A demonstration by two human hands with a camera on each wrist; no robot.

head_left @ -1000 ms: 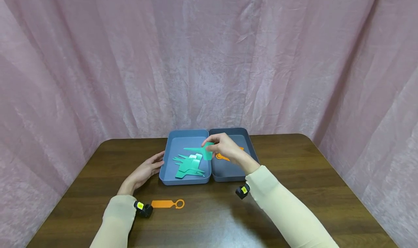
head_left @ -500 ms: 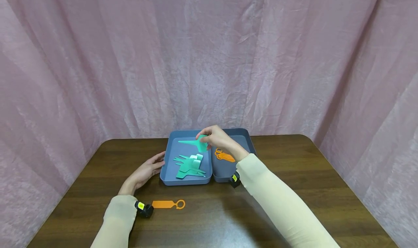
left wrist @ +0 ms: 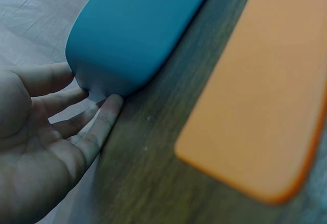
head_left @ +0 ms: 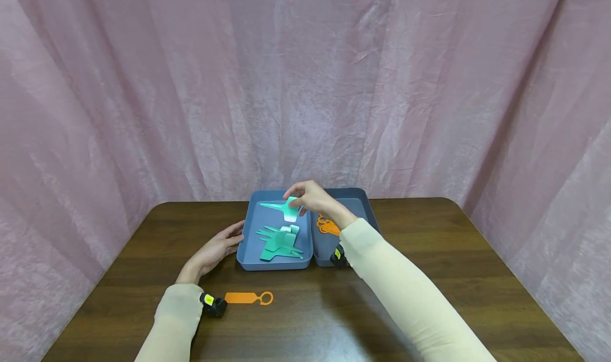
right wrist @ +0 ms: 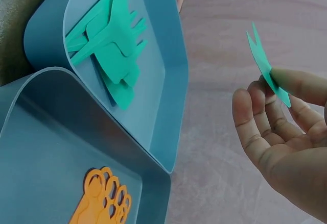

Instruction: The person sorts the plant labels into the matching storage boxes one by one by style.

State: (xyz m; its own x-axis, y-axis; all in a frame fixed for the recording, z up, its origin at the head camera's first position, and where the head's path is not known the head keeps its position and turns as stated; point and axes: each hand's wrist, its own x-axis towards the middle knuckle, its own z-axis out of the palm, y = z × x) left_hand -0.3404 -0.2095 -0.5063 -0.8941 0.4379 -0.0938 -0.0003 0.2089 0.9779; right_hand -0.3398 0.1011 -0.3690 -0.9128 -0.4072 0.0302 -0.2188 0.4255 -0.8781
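Observation:
My right hand (head_left: 316, 199) pinches a green T-shaped plant label (head_left: 288, 212) between thumb and fingers, above the far part of the left blue-grey tray (head_left: 277, 265). Seen from the right wrist, that label (right wrist: 264, 66) is nearly edge-on, apart from the pile. Several more green plant labels (head_left: 279, 241) lie overlapping in the near half of the left tray. My left hand (head_left: 216, 252) rests its extended fingertips against this tray's left outer wall, and the left wrist view shows the fingers (left wrist: 104, 119) touching near the base of the tray corner.
A darker grey tray (head_left: 350, 196) stands against the right side of the first, with several orange ring-ended tags (head_left: 328, 226) inside, partly behind my right wrist. One orange tag (head_left: 241, 298) lies on the wooden table (head_left: 296, 325) near my left wrist. A pink curtain (head_left: 305, 86) hangs behind.
My right hand has carried the green plant label leftward and away from me, from near the trays' shared edge to over the left tray's far part. My left hand has stayed at the tray wall.

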